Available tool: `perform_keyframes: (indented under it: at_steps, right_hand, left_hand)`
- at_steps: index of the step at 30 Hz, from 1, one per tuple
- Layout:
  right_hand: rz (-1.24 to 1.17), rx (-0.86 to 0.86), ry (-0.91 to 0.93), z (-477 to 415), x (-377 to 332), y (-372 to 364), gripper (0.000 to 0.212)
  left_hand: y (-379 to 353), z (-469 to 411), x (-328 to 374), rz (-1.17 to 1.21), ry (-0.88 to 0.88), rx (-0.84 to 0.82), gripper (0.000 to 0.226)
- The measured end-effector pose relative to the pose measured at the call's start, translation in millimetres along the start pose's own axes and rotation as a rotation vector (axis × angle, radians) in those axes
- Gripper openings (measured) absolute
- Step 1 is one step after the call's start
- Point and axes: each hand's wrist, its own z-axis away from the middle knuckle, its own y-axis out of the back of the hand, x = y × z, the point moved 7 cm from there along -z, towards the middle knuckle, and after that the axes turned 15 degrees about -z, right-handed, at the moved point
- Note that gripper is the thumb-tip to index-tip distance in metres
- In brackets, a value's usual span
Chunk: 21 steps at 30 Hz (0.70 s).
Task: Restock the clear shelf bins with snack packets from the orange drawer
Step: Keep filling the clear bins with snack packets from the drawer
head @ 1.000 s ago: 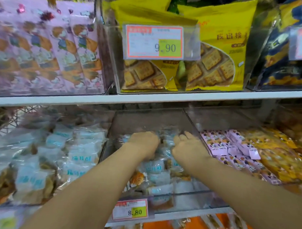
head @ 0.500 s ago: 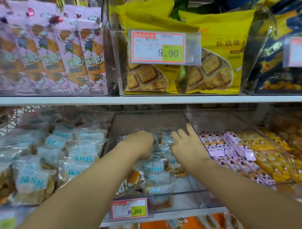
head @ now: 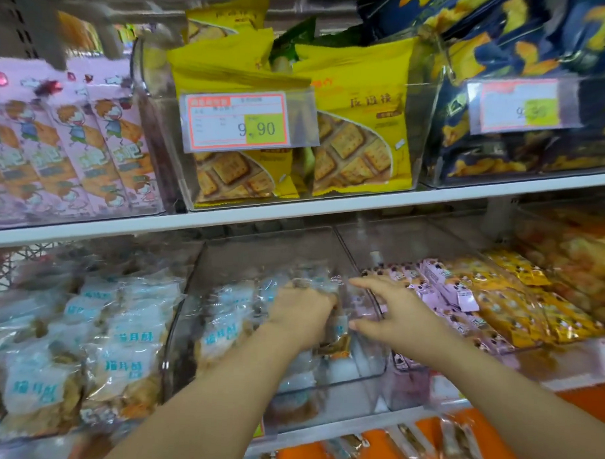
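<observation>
Left hand [head: 301, 315]: fingers curled round a cluster of clear snack packets [head: 222, 329] inside the middle clear bin [head: 368, 355] on the lower shelf [head: 338, 428]. The packets lie heaped along the bin's left side and toward its back.

Right hand [head: 397, 315]: fingers extended and spread wide, thumb apart, holding nothing, positioned over the bin's right wall. Contact with the wall cannot be confirmed.

Pink packets [head: 443, 289] fill the adjacent bin to the right.

The orange drawer [head: 372, 451] sits below the shelf's front edge, with further packets inside.
</observation>
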Motion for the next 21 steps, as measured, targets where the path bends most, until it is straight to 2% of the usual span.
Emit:
perform_keyframes:
  at_steps: [3, 9, 14, 19, 21]
  right_hand:
    - [-0.03, 0.005, 0.015, -1.6, 4.2, 0.3, 0.063]
    - [-0.068, -0.007, 0.003, -2.4, 13.2, -1.5, 0.065]
    - [-0.092, -0.003, -0.008, -0.7, 11.4, -2.1, 0.067]
    - [0.039, -0.05, -0.02, 3.7, 6.6, -4.8, 0.074]
    - [0.103, -0.025, -0.009, 7.6, 0.7, -3.8, 0.071]
  left_hand:
    - [-12.1, -3.5, -3.1, -0.066, 0.071, -0.064, 0.027]
    - [-26.6, -6.8, -12.1, 0.025, 0.237, -0.106, 0.023]
    - [-25.2, -6.3, -12.7, 0.023, 0.234, -0.142, 0.021]
    - [13.8, 13.2, -33.1, 0.227, 0.247, -0.013, 0.036]
    - [24.4, 30.6, -54.7, 0.283, 0.276, 0.05, 0.035]
